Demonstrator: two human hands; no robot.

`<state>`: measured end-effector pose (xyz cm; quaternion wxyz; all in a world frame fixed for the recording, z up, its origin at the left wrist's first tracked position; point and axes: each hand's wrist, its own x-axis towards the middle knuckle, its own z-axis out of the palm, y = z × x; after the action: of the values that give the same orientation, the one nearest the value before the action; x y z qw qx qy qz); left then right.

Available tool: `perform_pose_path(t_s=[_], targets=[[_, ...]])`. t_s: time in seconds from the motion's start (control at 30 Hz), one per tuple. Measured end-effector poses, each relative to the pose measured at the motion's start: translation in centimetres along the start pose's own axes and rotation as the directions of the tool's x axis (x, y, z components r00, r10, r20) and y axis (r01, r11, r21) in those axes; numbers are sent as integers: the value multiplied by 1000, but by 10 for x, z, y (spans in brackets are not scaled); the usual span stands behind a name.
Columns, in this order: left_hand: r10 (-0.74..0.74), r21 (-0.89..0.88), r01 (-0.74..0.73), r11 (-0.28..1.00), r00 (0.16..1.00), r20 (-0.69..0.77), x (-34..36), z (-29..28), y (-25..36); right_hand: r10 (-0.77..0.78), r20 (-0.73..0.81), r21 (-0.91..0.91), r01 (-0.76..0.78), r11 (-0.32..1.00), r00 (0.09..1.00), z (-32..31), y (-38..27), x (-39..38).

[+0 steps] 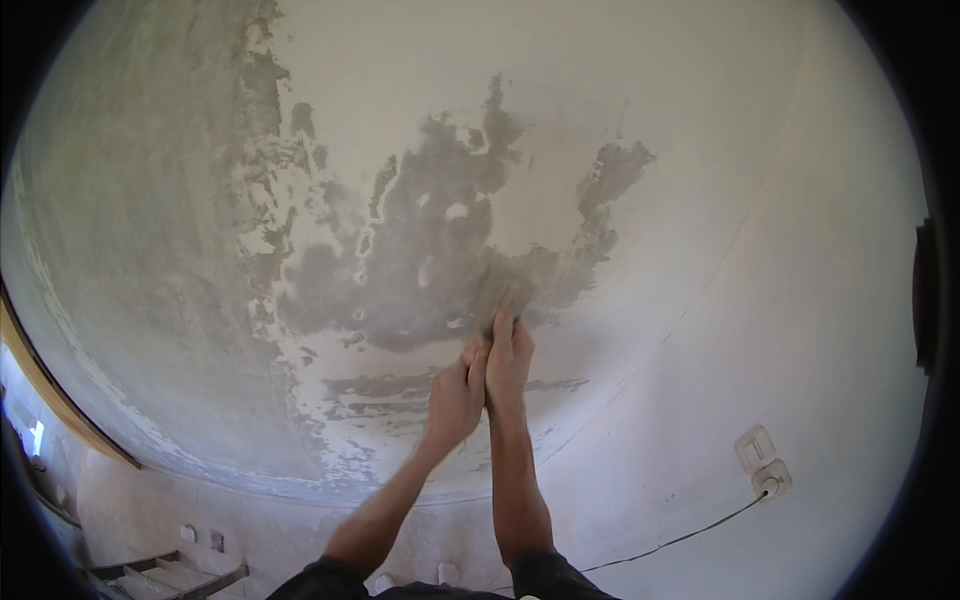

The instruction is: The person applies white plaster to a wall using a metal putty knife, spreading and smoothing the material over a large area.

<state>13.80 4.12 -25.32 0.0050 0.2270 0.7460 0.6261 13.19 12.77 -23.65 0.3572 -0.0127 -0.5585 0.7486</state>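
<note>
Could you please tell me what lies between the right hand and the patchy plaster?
In the head view, a flat, greyish tool lies between the right hand and the patchy plaster.

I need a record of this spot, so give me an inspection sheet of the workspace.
Surface: pale wall with uneven grey patches.
Job's things: flat tool against a patch; its handle is hidden.
Clutter: ladder-like frame, lower left.
Hands: right hand on the tool; left hand close beside, grip unclear.
Cables: one dark cable, plugged into the lower socket.
Surroundings: wood-coloured edge, far left.
</note>
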Motion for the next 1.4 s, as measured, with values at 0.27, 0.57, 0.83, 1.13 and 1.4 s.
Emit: perform_pose_path(t_s=[0.27, 0.57, 0.83, 1.13, 1.4], targets=[[97, -9, -97, 995, 995, -5, 13, -10, 21, 13, -63, 176, -2, 984, 998, 19, -27, 6], [-40, 67, 35, 997, 997, 71, -2, -16, 6, 0, -45, 206, 10, 978, 999, 10, 4, -9], [75, 60, -77, 995, 996, 40, 24, -15, 30, -60, -143, 61, 70, 996, 988, 15, -14, 23], [-12, 44, 7, 999, 995, 97, 6, -15, 7, -16, -69, 145, 26, 989, 997, 10, -7, -4], [33, -5, -33, 999, 997, 63, 26, -2, 20, -80, -97, -31, 77, 997, 992, 3, -16, 23]])
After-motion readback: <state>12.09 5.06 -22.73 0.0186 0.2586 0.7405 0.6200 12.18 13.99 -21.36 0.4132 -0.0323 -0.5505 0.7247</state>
